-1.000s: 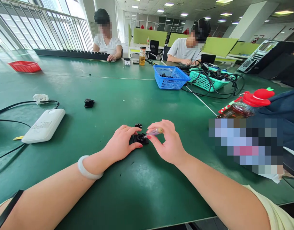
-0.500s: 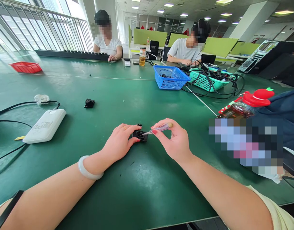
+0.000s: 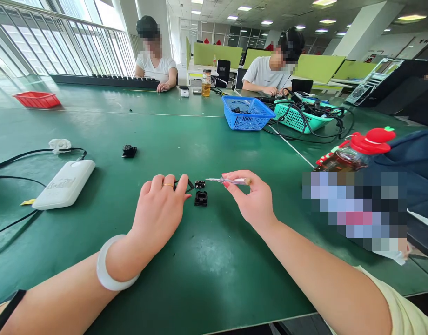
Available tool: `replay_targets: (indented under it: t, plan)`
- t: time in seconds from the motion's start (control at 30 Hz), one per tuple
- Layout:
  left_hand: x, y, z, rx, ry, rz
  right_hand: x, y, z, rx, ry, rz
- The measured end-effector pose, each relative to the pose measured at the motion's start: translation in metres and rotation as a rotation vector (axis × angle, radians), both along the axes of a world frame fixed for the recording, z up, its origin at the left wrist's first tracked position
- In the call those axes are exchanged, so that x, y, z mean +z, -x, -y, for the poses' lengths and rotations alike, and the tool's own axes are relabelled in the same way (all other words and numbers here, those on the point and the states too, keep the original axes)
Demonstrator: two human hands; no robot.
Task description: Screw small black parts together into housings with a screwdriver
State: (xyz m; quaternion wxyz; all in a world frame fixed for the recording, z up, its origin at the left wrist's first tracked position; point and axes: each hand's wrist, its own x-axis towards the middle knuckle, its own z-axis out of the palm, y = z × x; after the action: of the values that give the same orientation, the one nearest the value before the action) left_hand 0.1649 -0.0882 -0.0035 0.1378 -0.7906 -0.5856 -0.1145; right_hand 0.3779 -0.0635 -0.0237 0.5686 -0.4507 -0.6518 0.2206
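Note:
Between thumb and fingers, my right hand [image 3: 252,195] grips a screwdriver [image 3: 237,180] with a clear handle, its thin shaft pointing left. Just left of its tip sits a small black part [image 3: 200,184] on the table. A black square piece with a round recess [image 3: 201,198] lies a little nearer to me. My left hand [image 3: 161,209], back upward, is closed on a thin black frame [image 3: 190,186], partly hidden behind the fingers. Farther left, another small black assembly [image 3: 129,151] stands apart from both hands.
A white power bank [image 3: 64,184] with black cables lies at left, a red tray [image 3: 36,99] beyond. Blue [image 3: 248,122] and teal baskets [image 3: 294,120] stand at the back, cables spilling over. A red-lidded bottle [image 3: 346,151] and dark bag are at right. Two people sit opposite.
My left hand has moved left off the black square piece and now has a thin black frame. The screwdriver tip has come up out of that piece, its shaft now nearly level.

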Motion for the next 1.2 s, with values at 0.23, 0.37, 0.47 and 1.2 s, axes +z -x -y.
replay_targets:
  t: [0.23,0.37,0.47,1.2]
  plan:
    - [-0.004,0.004,0.000,0.028,0.100,-0.145,-0.007,-0.001,-0.006,0.049,0.023,0.173]
    - [-0.006,0.001,-0.002,-0.014,0.120,-0.101,-0.007,-0.001,-0.006,0.048,0.021,0.190]
    - [-0.015,-0.005,-0.008,-0.155,0.132,0.042,-0.005,-0.001,-0.004,0.010,-0.011,0.241]
    - [-0.038,-0.012,-0.036,-0.326,0.306,0.446,0.007,0.001,0.006,-0.125,-0.140,0.212]
